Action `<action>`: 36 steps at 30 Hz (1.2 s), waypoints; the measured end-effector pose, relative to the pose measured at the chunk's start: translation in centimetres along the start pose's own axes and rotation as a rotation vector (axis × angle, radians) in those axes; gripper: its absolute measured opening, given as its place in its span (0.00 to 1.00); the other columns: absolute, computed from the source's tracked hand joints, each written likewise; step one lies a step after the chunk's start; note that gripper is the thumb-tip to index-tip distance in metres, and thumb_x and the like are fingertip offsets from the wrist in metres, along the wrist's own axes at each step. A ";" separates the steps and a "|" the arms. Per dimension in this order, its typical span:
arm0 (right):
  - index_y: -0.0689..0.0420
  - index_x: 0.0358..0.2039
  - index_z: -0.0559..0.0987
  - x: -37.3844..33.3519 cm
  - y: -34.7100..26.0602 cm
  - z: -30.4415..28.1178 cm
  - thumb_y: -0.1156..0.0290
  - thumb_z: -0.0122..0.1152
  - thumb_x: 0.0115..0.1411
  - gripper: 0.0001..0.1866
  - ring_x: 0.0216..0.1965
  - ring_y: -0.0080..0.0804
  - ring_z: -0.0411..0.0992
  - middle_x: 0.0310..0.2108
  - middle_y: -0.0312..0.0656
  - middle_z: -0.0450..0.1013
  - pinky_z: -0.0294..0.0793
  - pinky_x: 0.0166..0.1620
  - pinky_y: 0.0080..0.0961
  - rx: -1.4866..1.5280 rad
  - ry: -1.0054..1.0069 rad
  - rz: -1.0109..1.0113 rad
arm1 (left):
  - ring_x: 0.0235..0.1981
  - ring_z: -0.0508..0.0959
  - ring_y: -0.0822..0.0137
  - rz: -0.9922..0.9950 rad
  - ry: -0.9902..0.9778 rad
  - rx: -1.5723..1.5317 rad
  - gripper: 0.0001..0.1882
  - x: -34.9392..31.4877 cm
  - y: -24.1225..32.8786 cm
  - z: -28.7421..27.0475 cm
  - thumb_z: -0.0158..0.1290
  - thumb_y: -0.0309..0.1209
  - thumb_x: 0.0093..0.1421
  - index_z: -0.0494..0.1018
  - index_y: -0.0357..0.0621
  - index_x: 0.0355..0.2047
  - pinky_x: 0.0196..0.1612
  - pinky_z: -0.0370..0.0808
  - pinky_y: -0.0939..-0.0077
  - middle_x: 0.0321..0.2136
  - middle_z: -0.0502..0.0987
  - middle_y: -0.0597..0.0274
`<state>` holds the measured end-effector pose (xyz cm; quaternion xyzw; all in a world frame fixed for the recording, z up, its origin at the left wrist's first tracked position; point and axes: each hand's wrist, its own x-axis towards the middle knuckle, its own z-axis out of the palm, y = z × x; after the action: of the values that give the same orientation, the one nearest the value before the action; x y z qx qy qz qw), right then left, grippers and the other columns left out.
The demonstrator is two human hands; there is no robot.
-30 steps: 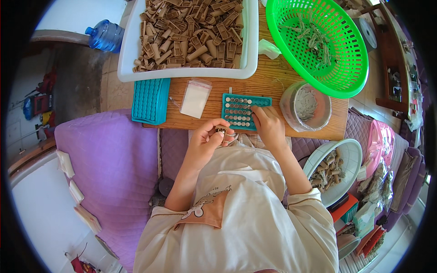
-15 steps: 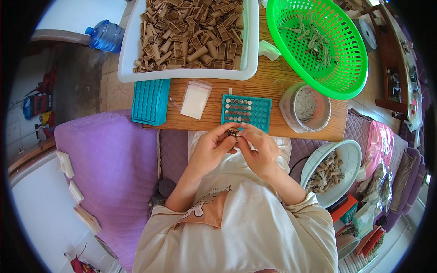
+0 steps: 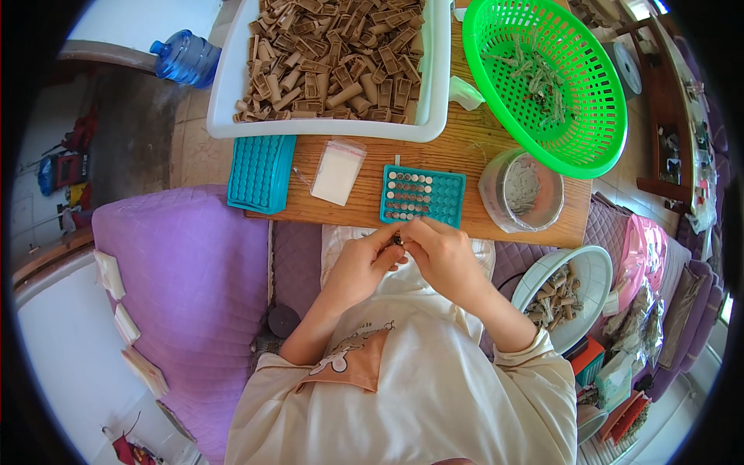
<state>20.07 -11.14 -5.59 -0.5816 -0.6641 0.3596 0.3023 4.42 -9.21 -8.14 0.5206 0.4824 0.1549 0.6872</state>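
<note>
In front of my lap, my left hand [image 3: 363, 267] pinches a small dark part with shiny bits [image 3: 397, 240], mostly covered by fingers; its exact kind I cannot make out. My right hand [image 3: 452, 260] is closed against the same part, fingertips meeting those of the left. Just beyond the fingers lies a teal tray [image 3: 447, 200] with round pockets. Silver discs [image 3: 408, 187] fill its left rows, and the pockets on the right show none.
A white tub [image 3: 329, 130] of brown plastic shells stands on the wooden table [image 3: 457, 143]. Around it are stacked teal trays [image 3: 261, 174], a clear pouch [image 3: 339, 172], a bucket [image 3: 490, 182] of grey pieces and a green basket [image 3: 542, 143]. A pale basin [image 3: 597, 287] holds brown parts.
My right hand has turned inward and its fingers now cover more of the small part. Both hands sit slightly lower, and the whole view has shifted a little.
</note>
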 end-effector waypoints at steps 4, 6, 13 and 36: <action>0.59 0.26 0.68 1.3 -0.1 -1.2 0.83 0.54 0.43 0.09 0.27 0.45 0.66 0.24 0.44 0.65 0.67 0.29 0.33 0.002 -0.191 0.012 | 0.23 0.75 0.73 0.007 -0.089 0.256 0.15 -0.2 0.6 0.0 0.46 0.25 0.55 0.65 0.39 0.44 0.28 0.71 0.81 0.23 0.75 0.59; 0.60 0.26 0.68 2.0 0.1 -1.8 0.82 0.54 0.42 0.09 0.28 0.44 0.66 0.25 0.44 0.64 0.66 0.30 0.33 -0.034 -0.251 0.030 | 0.23 0.74 0.74 -0.006 -0.117 0.306 0.14 0.1 0.6 0.0 0.45 0.25 0.54 0.66 0.38 0.43 0.28 0.71 0.81 0.23 0.75 0.60; 0.61 0.25 0.71 8.4 -1.0 -3.6 0.75 0.58 0.43 0.08 0.25 0.37 0.68 0.23 0.43 0.67 0.67 0.28 0.26 0.106 -0.412 -0.218 | 0.35 0.75 0.69 0.006 -0.154 -0.519 0.14 -0.1 0.7 -3.1 0.44 0.25 0.56 0.63 0.38 0.44 0.34 0.71 0.81 0.36 0.71 0.61; 0.33 0.35 0.77 23.7 -0.8 2.2 0.74 0.49 0.50 0.18 0.59 0.42 0.42 0.57 0.36 0.52 0.44 0.58 0.41 -0.760 -0.534 -0.355 | 0.32 0.73 0.74 -0.084 -0.150 -0.356 0.12 -0.6 0.2 -2.9 0.44 0.25 0.57 0.65 0.40 0.42 0.33 0.70 0.83 0.34 0.72 0.62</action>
<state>14.53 11.96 -6.58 -0.4163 -0.8912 0.1714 -0.0554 1.82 -7.87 -7.61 0.3803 0.4160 0.1698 0.8084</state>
